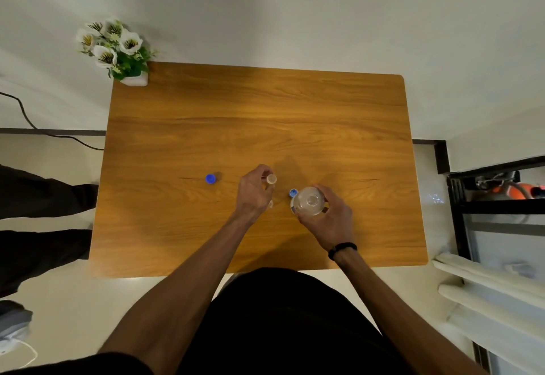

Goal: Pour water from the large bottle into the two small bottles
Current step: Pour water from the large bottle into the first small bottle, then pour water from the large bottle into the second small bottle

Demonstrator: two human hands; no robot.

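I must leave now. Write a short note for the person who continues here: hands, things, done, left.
Left hand: holds a small open bottle, upright on the table.
Right hand: grips the large bottle, open, upright.
One blue cap lies left of the hands, another beside the large bottle.
Second small bottle: not clearly seen.
Done: caps off.
Left: pouring; fill levels cannot be told.

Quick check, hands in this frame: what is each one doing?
Left hand: closed around a small bottle, uncapped, standing on the table.
Right hand: closed around the large bottle, uncapped and upright.
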